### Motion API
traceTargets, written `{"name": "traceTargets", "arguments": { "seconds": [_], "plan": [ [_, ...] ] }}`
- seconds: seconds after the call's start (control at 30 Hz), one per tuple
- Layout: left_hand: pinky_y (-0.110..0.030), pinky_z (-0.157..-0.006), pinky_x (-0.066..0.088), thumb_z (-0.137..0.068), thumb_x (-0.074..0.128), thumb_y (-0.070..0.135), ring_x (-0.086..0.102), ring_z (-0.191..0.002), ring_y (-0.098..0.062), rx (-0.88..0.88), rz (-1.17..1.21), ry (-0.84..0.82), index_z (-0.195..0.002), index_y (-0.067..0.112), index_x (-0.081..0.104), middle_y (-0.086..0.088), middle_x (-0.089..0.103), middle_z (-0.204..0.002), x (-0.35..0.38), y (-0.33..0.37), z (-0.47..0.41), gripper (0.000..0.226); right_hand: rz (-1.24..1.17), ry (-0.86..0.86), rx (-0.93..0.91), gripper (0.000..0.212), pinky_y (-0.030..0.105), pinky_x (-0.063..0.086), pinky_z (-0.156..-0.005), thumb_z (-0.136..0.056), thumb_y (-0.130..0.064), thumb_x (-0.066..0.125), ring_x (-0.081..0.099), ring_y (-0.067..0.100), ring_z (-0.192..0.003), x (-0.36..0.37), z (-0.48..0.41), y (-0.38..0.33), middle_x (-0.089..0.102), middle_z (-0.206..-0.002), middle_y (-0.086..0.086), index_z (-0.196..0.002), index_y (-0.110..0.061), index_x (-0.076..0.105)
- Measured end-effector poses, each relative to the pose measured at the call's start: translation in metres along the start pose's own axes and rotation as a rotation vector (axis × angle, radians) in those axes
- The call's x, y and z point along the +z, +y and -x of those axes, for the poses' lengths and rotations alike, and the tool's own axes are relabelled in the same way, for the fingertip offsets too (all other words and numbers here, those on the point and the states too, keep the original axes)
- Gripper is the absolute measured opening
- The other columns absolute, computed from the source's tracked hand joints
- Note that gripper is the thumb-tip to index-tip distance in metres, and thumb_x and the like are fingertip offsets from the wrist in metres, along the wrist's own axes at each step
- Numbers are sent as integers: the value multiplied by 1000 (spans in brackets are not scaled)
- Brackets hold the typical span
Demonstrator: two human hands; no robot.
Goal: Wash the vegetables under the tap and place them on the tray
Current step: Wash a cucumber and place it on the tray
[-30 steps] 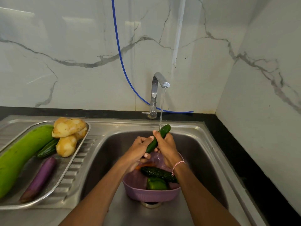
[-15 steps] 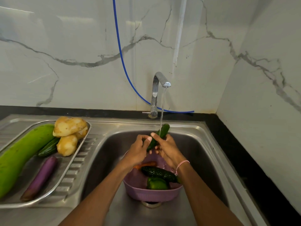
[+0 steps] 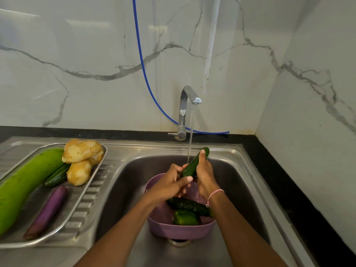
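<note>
Here, at the far left, the tray (image 3: 36, 199) carries a gourd (image 3: 25, 182), potatoes (image 3: 81, 151), a small green vegetable and an eggplant (image 3: 47, 211), so much of the washing looks done. In the sink (image 3: 131, 189), the left hand (image 3: 169, 186) wraps the lower end of the cucumber (image 3: 194, 163), thumb laid across it. The cucumber is tilted, its tip up and to the right, and it sits in the stream from the tap (image 3: 185, 108). It should be stiff and light, not fragile, but its wet skin probably makes it slippery. A full wrap round the middle would likely hold better than a pinch at the narrowing tip. It looks dark green, glossy, short and slightly tapered. The right hand (image 3: 205, 174) grips its upper half, with the thumb reaching near the tip. Under both hands a purple basket (image 3: 181, 231) holds a second, darker cucumber and a pepper (image 3: 185, 217), likely waiting their turn
</note>
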State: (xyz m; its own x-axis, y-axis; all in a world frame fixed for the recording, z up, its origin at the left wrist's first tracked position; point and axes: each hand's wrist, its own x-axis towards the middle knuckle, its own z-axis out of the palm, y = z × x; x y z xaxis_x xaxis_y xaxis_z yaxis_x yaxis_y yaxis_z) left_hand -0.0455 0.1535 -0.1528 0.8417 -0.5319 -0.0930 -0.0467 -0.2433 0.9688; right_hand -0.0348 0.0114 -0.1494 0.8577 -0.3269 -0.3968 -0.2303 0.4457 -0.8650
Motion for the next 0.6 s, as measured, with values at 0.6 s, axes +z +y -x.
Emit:
{"name": "traceTargets", "arguments": {
  "seconds": [0.6],
  "plan": [
    [-22,-56,44,-111,33,43,73,-71,-17,-151,-11,-156,-96,10,66,-10,77,-83,-1,-2,0,49,86,-70,-63,45,28,52,-56,-101,-55,60,55,14,-56,12,6,13,59,-68,3,-95,-11,63]
  ]
}}
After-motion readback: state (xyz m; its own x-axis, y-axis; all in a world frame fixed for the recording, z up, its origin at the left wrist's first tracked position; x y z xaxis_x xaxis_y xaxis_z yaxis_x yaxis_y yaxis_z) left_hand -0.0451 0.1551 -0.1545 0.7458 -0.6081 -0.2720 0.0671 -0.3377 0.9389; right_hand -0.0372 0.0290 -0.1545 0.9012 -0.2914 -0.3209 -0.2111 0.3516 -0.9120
